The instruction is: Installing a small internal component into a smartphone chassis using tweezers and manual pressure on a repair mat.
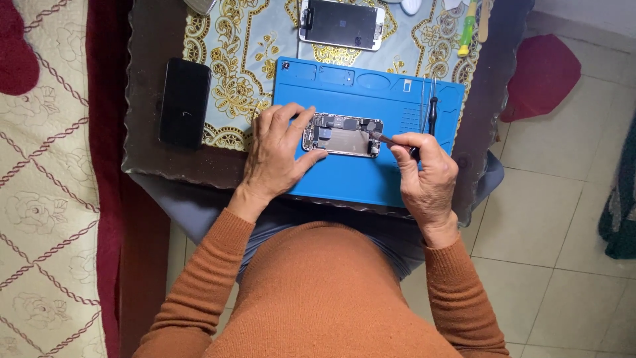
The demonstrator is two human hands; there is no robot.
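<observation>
An opened phone body [344,135] with its inner parts showing lies on a blue work mat [371,99]. My left hand [275,152] rests on the mat and pinches the phone's left end between thumb and fingers. My right hand [427,176] grips a thin tool [384,138] whose tip touches the right end of the phone's inside.
A black phone [185,101] lies at the table's left. A detached screen [342,24] lies beyond the mat. A screwdriver [432,114] and tweezers rest on the mat's right side. A green-yellow tool [468,30] sits far right. A quilted bed stands left.
</observation>
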